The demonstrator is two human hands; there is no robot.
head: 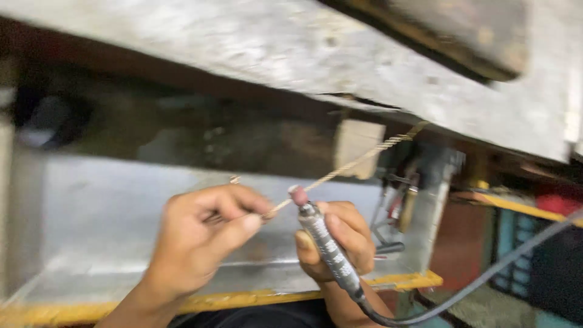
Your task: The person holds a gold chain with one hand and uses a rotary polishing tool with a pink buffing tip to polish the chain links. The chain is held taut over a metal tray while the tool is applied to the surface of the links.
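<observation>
Two hands work close together: the left hand (203,234) pinches a thin, springy twisted wire (346,165) running far right, seemingly best gripped near its end, while the right hand (340,243) closes around a light rotary grinder (325,246).

A twisted, pale metal chain (352,164); a knurled steel handpiece (328,246) with a matt pinkish abrasive tip (298,195); a dull, scuffed sheet-metal tray (103,231); a rough, worn bench (303,48).
</observation>
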